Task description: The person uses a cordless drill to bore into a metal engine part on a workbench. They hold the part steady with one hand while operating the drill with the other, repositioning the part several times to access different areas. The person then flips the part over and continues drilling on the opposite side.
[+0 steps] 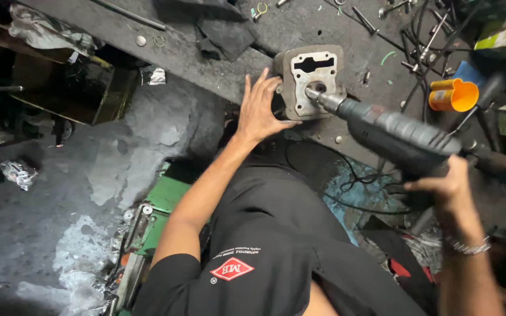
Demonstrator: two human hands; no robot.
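Observation:
A grey metal engine block [296, 69] with a pale gasket face stands at the edge of a dark, greasy workbench [177, 50]. My left hand [259, 110] lies flat against the block's left side, fingers spread. My right hand [449, 182] grips the handle of a grey power drill [395, 136]. The drill's tip sits in a round hole in the block's face. A metal bracelet is on my right wrist.
An orange plastic cup [453, 95] lies on the bench to the right of the block. Loose bolts, rods and black cables [423, 35] litter the bench behind. A dark rag [224, 35] lies behind the block. A green machine [165, 202] stands on the stained grey floor below.

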